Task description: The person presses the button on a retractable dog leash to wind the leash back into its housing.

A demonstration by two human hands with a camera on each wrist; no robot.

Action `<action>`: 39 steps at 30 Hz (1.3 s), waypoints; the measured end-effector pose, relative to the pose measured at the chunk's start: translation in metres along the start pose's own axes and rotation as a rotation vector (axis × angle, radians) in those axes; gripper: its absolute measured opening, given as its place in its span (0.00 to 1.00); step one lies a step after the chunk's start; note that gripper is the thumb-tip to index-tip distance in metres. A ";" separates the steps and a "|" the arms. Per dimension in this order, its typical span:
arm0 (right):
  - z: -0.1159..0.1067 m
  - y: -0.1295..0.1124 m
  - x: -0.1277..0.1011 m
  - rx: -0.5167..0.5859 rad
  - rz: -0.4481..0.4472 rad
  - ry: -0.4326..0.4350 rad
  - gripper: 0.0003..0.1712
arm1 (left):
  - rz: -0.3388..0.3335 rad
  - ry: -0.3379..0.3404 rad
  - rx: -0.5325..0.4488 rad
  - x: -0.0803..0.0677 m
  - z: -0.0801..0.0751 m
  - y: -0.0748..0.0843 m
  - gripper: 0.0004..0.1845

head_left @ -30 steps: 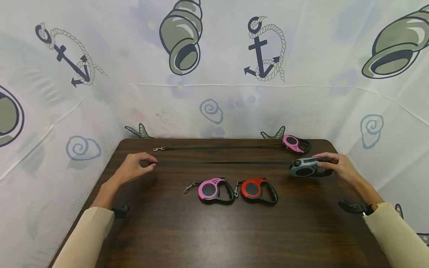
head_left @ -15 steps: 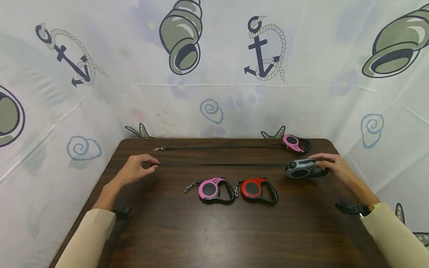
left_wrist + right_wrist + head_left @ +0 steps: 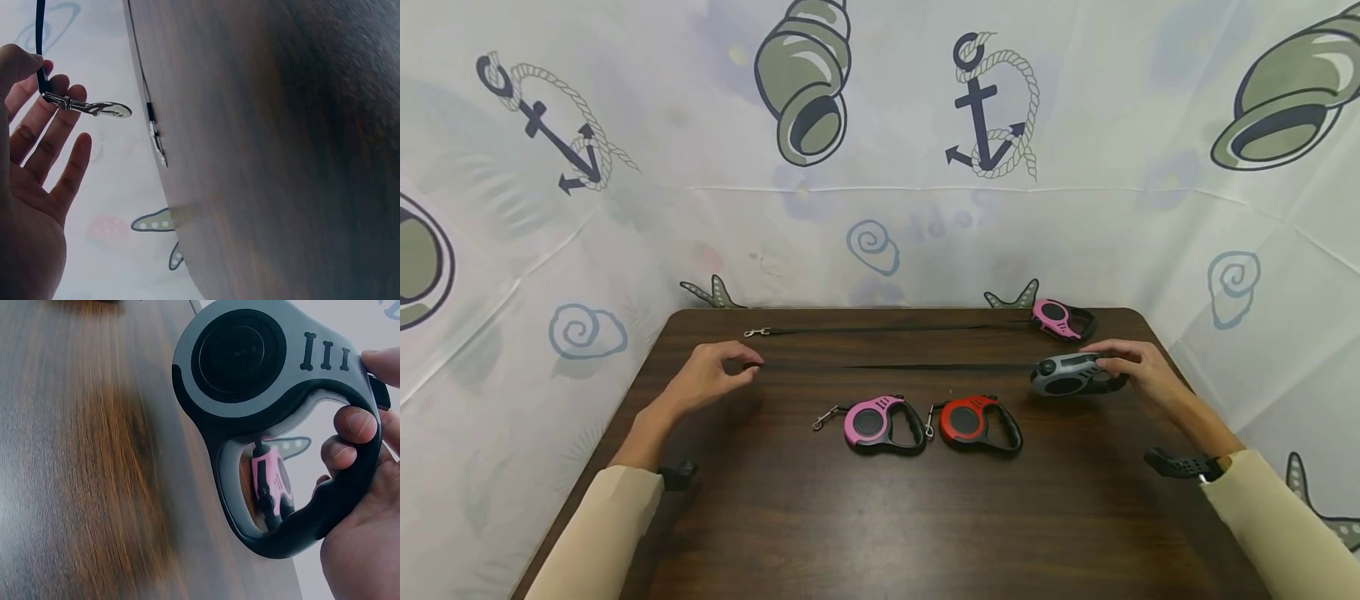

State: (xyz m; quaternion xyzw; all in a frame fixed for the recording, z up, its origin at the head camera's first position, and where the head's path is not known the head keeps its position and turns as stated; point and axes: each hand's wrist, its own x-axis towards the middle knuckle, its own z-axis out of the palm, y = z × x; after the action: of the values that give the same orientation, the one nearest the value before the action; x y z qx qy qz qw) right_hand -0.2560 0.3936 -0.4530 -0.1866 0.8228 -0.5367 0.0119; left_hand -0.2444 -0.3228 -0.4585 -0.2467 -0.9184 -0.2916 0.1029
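Note:
My left hand point(image 3: 739, 367) pinches the strap end of a black leash just behind its metal clip point(image 3: 94, 109), between thumb and fingers point(image 3: 59, 94). The strap point(image 3: 910, 367) runs across the table to a grey retractable leash housing point(image 3: 1063, 377). My right hand point(image 3: 1112, 362) grips that housing by its black handle point(image 3: 340, 500), fingers point(image 3: 350, 425) curled through the loop and thumb near the top button. The grey housing point(image 3: 244, 369) has bone marks on its face.
A pink leash point(image 3: 1060, 318) lies at the far right, its strap pulled out to a clip point(image 3: 756, 333) at the far left. A second pink leash point(image 3: 876, 423) and a red one point(image 3: 973, 421) sit mid-table. Patterned cloth walls surround the dark wooden table point(image 3: 880, 517).
My right hand has slid the grey housing a little to the left, and my left hand with the clip has edged right, so the two are closer together.

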 end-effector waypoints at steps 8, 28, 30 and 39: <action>0.006 -0.003 0.004 0.009 -0.042 -0.013 0.16 | 0.028 0.001 -0.009 0.006 0.002 0.007 0.11; 0.020 -0.014 0.004 -0.116 0.022 -0.024 0.18 | 0.091 0.028 -0.017 0.015 0.006 0.020 0.11; 0.022 -0.016 0.004 -0.117 0.025 -0.025 0.18 | 0.097 0.034 -0.015 0.016 0.006 0.021 0.11; 0.030 -0.021 0.007 -0.102 0.007 -0.010 0.17 | 0.102 0.025 -0.007 0.017 0.008 0.025 0.11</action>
State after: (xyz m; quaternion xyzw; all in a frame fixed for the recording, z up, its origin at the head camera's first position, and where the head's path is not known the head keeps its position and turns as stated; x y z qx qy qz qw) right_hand -0.2498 0.3578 -0.4462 -0.1867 0.8497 -0.4930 0.0086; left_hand -0.2468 -0.2937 -0.4475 -0.2900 -0.9022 -0.2922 0.1283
